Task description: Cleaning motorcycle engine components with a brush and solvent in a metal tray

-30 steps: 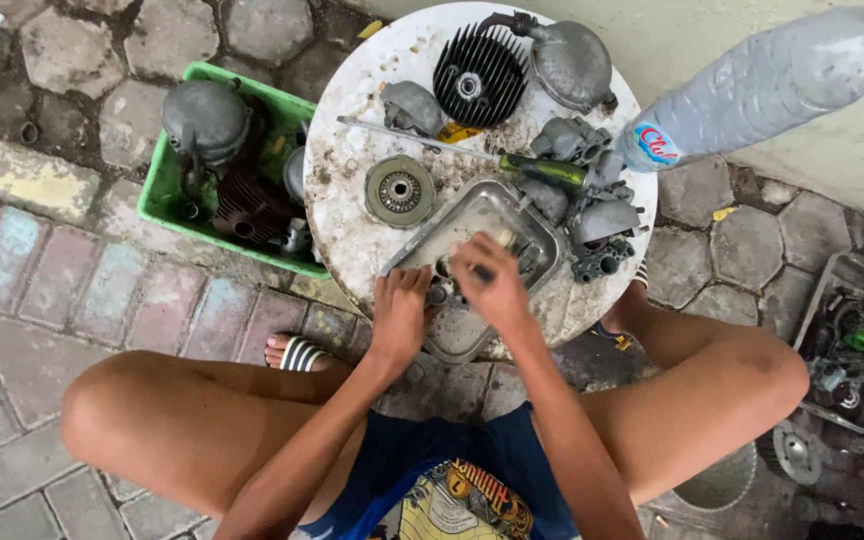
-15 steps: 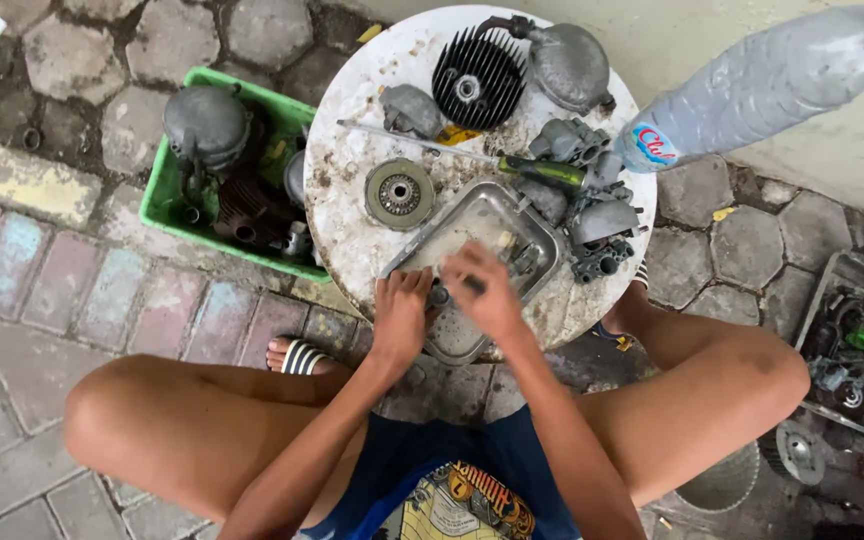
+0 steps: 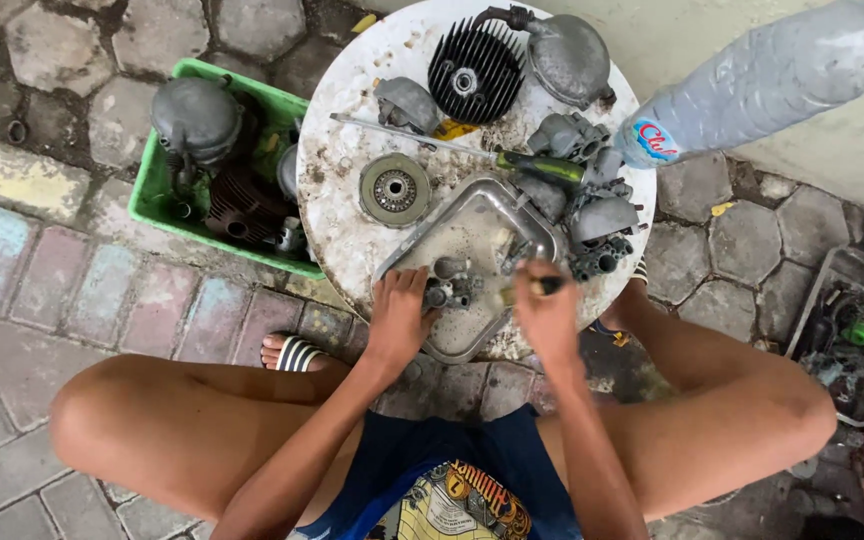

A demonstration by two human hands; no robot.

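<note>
A small grey metal carburettor part (image 3: 449, 288) lies in a dirty metal tray (image 3: 472, 215) on a round white table (image 3: 347, 175). My left hand (image 3: 399, 318) grips that part at the tray's near edge. My right hand (image 3: 546, 312) is closed around a thin dark tool (image 3: 544, 286), just right of the part, over the tray. A green-handled screwdriver (image 3: 532, 165) lies across the table behind the tray. My bare knees sit on either side below the table.
On the table: a black finned cylinder head (image 3: 474, 70), a grey cover (image 3: 572, 58), a round clutch disc (image 3: 395, 190), several small engine parts (image 3: 592, 215). A green crate (image 3: 214, 160) of engine parts stands left. A plastic bottle (image 3: 752, 80) looms upper right. A grey parts tray (image 3: 847, 330) sits right.
My right hand has shifted a little to the right and back from the part. My left hand stays on the part in the tray.
</note>
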